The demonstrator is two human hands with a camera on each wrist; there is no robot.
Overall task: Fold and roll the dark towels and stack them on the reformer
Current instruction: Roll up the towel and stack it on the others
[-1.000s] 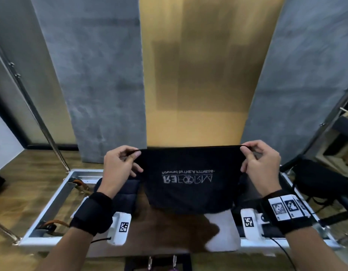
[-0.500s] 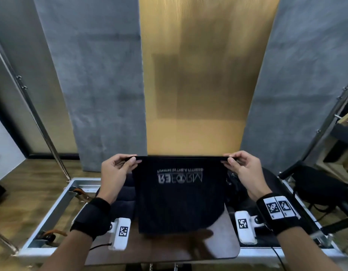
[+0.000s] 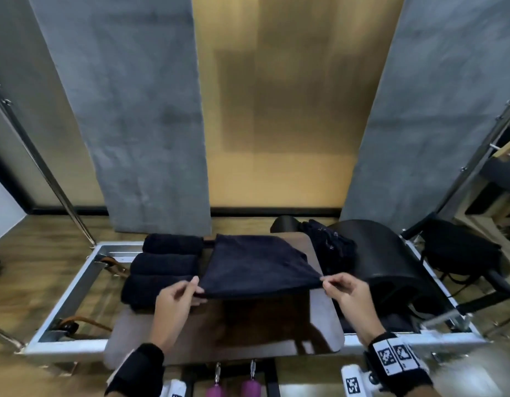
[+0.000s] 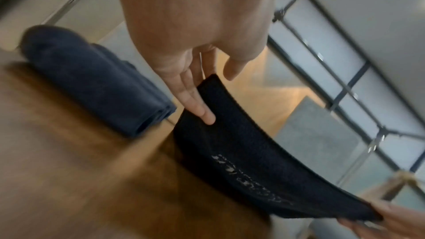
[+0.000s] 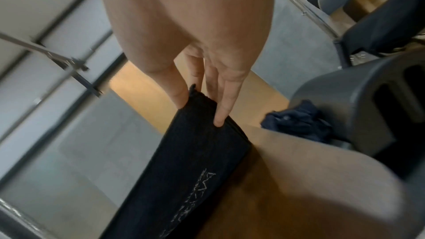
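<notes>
- On the wooden floor: reformer point(image 3: 76, 285), metal frame, with brown padded carriage point(image 3: 265, 330) across its middle. Largest item in the head view.
- Black arc barrel point(image 3: 388, 253) sits on the right end of the frame, beside the carriage.
- Dark towel point(image 3: 256, 267), folded, lies over the far half of the carriage; far edge rests on the pad, near edge is lifted clear of it. White lettering shows on the underside in both wrist views, too blurred to read.
- Three rolled towels point(image 3: 165, 265) lie side by side at the left edge of the carriage, just beside the folded one. Nearest roll touches the pad's left corner.
- Loose heap of dark towels point(image 3: 331, 247) lies at the carriage's far right, against the barrel.
- Left hand point(image 3: 173, 305) pinches the near-left corner of the folded towel between thumb and fingers point(image 4: 195, 103); grip closed on cloth.
- Right hand point(image 3: 348, 296) pinches the near-right corner likewise, thumb on one face and fingers point(image 5: 225, 106) on the other; grip closed on cloth. Near edge hangs in a shallow curve between the two hands.
- Black wrist bands on both forearms; right band point(image 3: 397, 359) carries square printed markers.
- Two purple handles point(image 3: 233, 389) hang at the near end, below the carriage.
</notes>
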